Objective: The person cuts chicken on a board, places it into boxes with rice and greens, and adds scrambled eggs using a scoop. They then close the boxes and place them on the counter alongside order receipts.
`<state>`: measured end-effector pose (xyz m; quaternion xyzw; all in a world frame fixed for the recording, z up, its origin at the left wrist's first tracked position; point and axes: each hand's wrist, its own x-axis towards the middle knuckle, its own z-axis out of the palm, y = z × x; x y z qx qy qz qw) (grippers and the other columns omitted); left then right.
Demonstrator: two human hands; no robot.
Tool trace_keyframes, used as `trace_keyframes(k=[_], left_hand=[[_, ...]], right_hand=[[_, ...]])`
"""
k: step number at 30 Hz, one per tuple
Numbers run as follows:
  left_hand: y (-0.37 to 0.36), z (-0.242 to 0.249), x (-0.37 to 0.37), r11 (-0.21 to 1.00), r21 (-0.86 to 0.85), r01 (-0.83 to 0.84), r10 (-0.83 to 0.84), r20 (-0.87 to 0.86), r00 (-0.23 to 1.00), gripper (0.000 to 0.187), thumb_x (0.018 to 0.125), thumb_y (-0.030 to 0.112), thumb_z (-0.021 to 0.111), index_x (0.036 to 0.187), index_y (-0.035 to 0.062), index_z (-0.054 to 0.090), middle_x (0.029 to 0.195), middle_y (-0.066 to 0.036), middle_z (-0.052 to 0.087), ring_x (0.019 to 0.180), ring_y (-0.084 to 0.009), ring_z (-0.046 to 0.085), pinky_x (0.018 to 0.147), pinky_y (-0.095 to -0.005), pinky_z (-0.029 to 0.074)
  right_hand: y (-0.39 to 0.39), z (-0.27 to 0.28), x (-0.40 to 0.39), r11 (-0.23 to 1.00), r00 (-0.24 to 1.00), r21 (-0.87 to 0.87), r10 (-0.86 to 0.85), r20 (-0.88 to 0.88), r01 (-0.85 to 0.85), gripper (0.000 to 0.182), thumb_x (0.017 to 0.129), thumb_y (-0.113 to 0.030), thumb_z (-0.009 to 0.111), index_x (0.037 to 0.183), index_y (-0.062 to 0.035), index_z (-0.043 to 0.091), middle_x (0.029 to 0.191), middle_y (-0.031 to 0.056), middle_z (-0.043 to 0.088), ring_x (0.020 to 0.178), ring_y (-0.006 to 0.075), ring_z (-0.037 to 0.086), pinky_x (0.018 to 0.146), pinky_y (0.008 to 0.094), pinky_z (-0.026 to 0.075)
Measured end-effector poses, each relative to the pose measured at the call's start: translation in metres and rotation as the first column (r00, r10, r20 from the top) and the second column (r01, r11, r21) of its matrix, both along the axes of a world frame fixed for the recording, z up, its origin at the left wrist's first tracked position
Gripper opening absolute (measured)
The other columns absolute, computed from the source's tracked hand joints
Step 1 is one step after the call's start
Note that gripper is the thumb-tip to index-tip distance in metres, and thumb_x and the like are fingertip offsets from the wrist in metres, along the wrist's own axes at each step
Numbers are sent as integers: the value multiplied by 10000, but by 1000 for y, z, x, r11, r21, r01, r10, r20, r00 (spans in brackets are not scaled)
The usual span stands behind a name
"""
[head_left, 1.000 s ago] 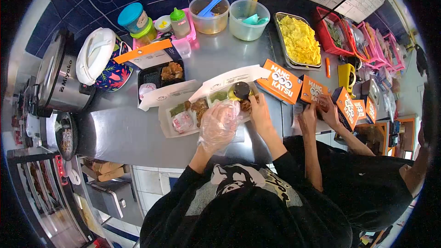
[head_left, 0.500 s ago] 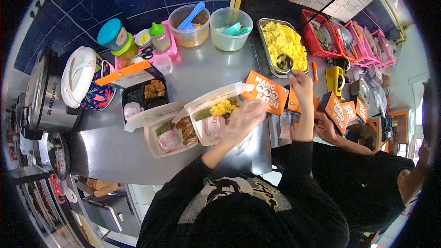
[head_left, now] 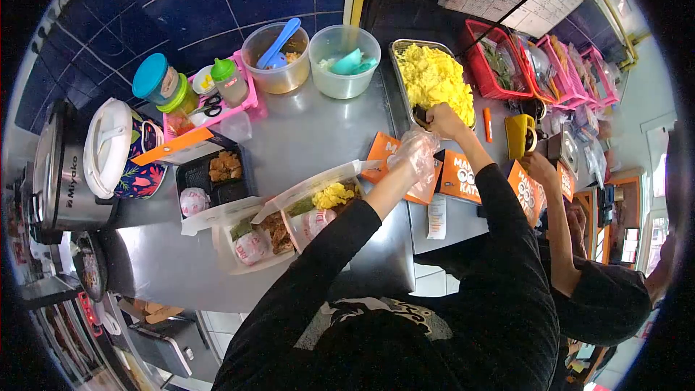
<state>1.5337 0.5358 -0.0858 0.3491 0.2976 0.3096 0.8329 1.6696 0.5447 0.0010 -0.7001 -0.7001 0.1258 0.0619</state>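
Note:
My right hand [head_left: 443, 120] grips a small dark scoop [head_left: 420, 113] at the near edge of a metal tray [head_left: 397, 49] filled with yellow scrambled egg [head_left: 434, 78]. My left hand [head_left: 415, 152], in a clear plastic glove, hovers just below it over an orange box [head_left: 384, 150] and holds nothing. Further left lies an open white meal box [head_left: 318, 182] with egg, a green portion, fried meat and a wrapped rice ball. A second open white box [head_left: 217, 246] lies next to it.
A black tray [head_left: 197, 174] of fried pieces, a rice cooker [head_left: 61, 174], a floral pot with white lid [head_left: 108, 146], two plastic tubs [head_left: 274, 72] and a pink caddy [head_left: 246, 98] line the steel counter. On the right, a co-worker's hand [head_left: 539, 168] handles orange boxes [head_left: 460, 175].
My right hand carried the scoop from the meal box back to the egg tray. My gloved left hand lifted off the box and followed it. Egg now lies in the box.

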Motion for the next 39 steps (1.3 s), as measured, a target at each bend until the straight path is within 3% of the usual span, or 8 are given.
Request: trace_keyframes(k=[2,5,8,19,23,26,35,39], left_hand=[[8,-18,8,429,786,444,305,-589,749,280,806,267,540,873,-2,571,863,-170,624,775,-245,589,674,-400,456],[9,17,-3,378,643,666,149,-752,642,323,794,309,547,869,-5,562,854,-161,624,764,-244,588,675,-399,455],[-1,33,-9,996,20,84,-74,-305,949,319,790,314,549,879,8,546,826,-149,615,750,-236,578,638,-382,448],[-43,120,-97,946,-280,163,-83,279,957,170,829,128,555,990,86,523,900,-32,523,875,-137,452,751,-267,366],[-70,137,-182,868,295,400,-405,-47,913,402,836,212,608,1193,53,514,1112,-82,566,1237,-163,386,1061,-313,289],[-91,141,-261,916,73,395,-382,-140,913,401,850,232,598,1200,57,509,1137,-91,549,1173,-169,451,1016,-348,358],[-112,81,-458,602,131,-788,796,-181,578,221,910,138,501,1108,40,507,1107,-87,541,1060,-217,507,965,-369,376],[-116,33,-484,601,685,-413,799,-514,312,344,880,160,551,1175,17,446,1157,-132,534,1028,-224,550,878,-341,458]], right_hand=[[-1,2,8,999,998,-5,40,-45,-40,161,584,-89,631,714,5,646,664,153,634,628,276,612,587,334,485],[-15,24,7,999,943,-35,-45,-330,35,194,634,-64,604,797,27,657,654,114,629,574,205,589,542,318,461],[-30,25,9,947,807,-148,-322,-496,286,135,709,-32,574,798,54,628,602,63,563,507,147,520,465,290,403],[-58,59,-2,800,55,-305,-387,-921,516,61,813,-26,535,813,24,570,618,-8,460,499,80,403,451,212,271],[-73,101,-27,831,57,-236,-305,-951,504,89,834,-54,542,872,25,557,634,-19,431,507,71,397,450,207,256],[-90,138,-68,876,126,-237,-315,-941,420,104,845,-51,542,900,34,566,631,-13,458,501,66,402,442,206,241],[-126,84,-277,981,524,-195,-158,-837,-15,179,829,-100,599,970,9,594,708,62,606,567,136,568,510,265,448],[-136,-10,-369,912,772,330,387,-504,-242,282,733,35,535,1014,26,541,955,187,486,888,321,518,728,389,441]])
